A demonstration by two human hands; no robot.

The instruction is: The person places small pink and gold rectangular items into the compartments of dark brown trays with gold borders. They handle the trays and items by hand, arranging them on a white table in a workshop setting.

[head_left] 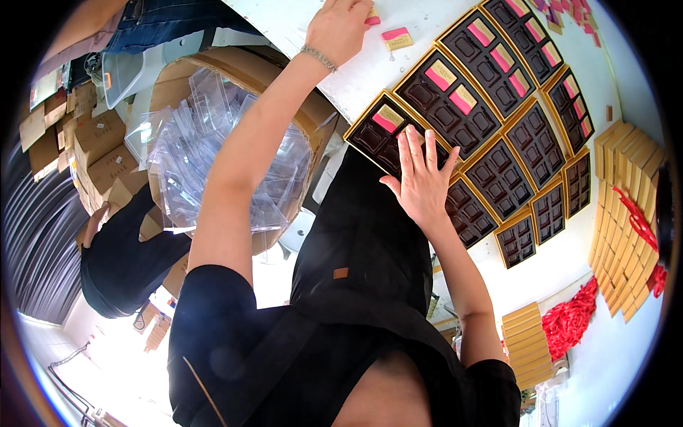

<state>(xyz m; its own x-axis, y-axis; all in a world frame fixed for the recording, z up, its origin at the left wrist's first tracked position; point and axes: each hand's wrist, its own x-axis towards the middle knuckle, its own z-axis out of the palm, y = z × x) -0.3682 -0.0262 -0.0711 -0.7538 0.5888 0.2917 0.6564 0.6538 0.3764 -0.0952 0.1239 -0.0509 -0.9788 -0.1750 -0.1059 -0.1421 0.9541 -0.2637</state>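
Observation:
My left hand (336, 34), with a chain bracelet at the wrist, reaches over the white table. Its fingers are closed on a small pink-and-gold packet (372, 16), partly hidden by them. Another such packet (397, 39) lies on the table close by. My right hand (422, 186) is open, fingers spread over the nearest gold-edged box (364, 136) with a dark compartment tray. One pink-and-gold packet (388, 118) sits in that box; a second, under my right fingertips, is mostly covered. The neighbouring box (445, 103) holds two packets in its far compartments.
More boxes (498, 178) with dark trays stand in rows to the right, some partly filled. Beyond are stacked gold boxes (626, 220) and red ribbon (571, 320). A carton (313, 114) of clear plastic pieces (206, 149) stands left. Another person (128, 263) bends at far left.

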